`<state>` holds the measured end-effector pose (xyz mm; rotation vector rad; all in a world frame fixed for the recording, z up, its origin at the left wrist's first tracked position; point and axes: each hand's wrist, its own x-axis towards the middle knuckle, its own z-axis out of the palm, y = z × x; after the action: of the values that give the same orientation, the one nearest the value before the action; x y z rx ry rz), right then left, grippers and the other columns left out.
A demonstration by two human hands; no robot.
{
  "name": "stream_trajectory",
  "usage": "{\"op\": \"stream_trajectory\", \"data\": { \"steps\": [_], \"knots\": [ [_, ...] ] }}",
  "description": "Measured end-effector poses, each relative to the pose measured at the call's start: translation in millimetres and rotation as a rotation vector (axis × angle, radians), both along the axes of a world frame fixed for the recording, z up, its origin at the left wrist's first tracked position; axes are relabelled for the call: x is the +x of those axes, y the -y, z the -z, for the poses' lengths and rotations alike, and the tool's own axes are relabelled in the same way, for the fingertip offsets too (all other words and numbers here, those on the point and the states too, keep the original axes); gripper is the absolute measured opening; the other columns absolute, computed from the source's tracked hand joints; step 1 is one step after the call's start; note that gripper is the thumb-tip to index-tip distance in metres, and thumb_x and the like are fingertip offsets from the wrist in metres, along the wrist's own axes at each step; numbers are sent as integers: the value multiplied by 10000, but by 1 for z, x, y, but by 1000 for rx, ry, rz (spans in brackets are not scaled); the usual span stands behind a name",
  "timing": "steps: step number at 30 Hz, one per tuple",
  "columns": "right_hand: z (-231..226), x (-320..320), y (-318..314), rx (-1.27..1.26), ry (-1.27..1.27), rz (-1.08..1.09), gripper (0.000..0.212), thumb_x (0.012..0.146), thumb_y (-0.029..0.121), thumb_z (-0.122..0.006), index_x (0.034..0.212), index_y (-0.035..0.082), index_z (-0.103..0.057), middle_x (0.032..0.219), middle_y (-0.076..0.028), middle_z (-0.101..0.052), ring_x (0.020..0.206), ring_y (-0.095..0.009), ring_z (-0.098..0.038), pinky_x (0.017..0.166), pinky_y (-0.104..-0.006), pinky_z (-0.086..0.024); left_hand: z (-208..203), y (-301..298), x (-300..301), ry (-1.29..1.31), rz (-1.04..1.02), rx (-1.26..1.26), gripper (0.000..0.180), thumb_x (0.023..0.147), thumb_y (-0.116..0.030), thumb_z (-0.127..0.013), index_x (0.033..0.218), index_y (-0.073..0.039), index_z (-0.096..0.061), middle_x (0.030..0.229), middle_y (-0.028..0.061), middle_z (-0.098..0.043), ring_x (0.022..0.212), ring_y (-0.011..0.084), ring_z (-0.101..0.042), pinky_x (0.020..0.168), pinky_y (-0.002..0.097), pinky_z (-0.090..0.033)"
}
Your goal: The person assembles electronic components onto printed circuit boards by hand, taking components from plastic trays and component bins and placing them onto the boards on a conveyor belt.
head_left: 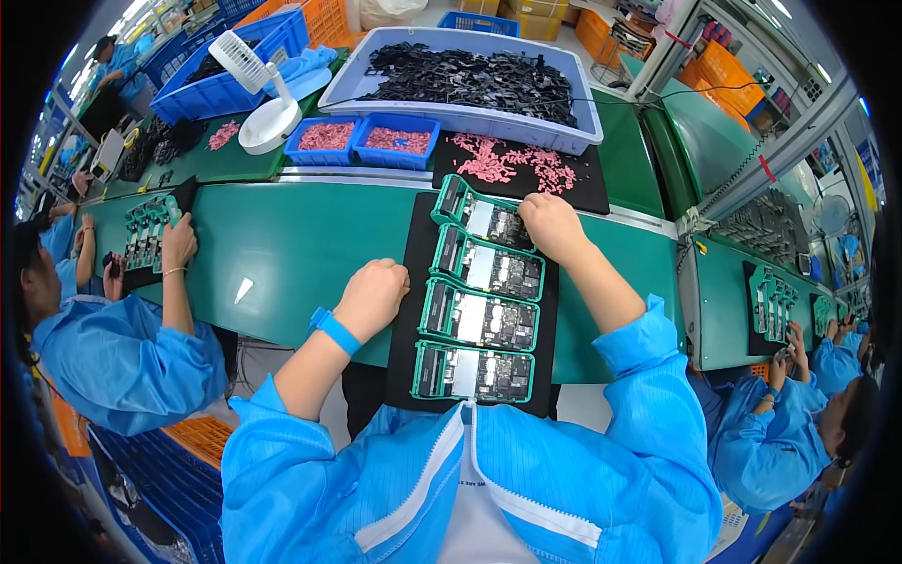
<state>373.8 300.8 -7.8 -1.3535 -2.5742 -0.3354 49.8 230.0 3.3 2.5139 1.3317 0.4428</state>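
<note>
Several green frames (430,324), each carrying a circuit board and a pale silvery panel, lie in a column on a black mat (404,329) in front of me. My right hand (552,226) is closed, its fingertips at the right end of the farthest board (507,226); whatever they pinch is hidden. Beside the mat's left edge, level with the middle frames, my left hand (374,293) is curled closed over the green bench. Its fingertips point at the mat, and I cannot make out anything between them. A blue band circles my left wrist.
Beyond the mat sit pink small parts (489,160) on a dark pad, two blue bins (395,162) of pink pieces, and a large tub (460,117) of black parts. A white fan (268,122) stands far left. Co-workers in blue handle similar frames on both sides.
</note>
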Motion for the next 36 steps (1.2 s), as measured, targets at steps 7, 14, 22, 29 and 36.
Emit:
{"op": "stream_trajectory", "data": {
  "steps": [7,14,22,29,36],
  "knots": [
    [6,11,14,38,-196,-29,166,727,40,-599,875,21,-672,974,-78,-640,909,-256,-605,808,-354,-500,0,0,8,-49,29,-16,28,741,-23,-629,749,4,-624,765,165,-609,796,342,-603,727,422,-498],
    [33,39,25,-95,-974,167,146,815,0,-577,913,23,-682,968,-121,-675,900,-273,-649,803,-324,-516,-42,-15,25,-26,52,33,29,756,-22,-618,748,-12,-591,763,167,-590,784,356,-585,699,424,-482],
    [55,65,21,-178,-1339,223,158,853,-21,-545,941,3,-674,896,-87,-683,833,-151,-659,760,-259,-511,-67,-43,163,99,409,30,51,801,-92,-610,811,-42,-603,839,144,-599,848,341,-589,769,415,-488],
    [45,80,23,-123,-1300,172,164,823,-18,-551,924,8,-678,885,-105,-679,817,-188,-661,747,-279,-518,-10,-63,216,-45,469,133,76,775,-94,-620,743,-26,-613,788,131,-597,795,322,-597,742,397,-501],
    [45,99,23,-165,-1286,200,157,834,-18,-552,928,1,-677,886,-86,-679,806,-152,-650,726,-266,-512,-20,-57,243,-345,593,335,45,715,-91,-614,716,-46,-614,819,98,-602,845,274,-596,770,371,-496]
  ]
}}
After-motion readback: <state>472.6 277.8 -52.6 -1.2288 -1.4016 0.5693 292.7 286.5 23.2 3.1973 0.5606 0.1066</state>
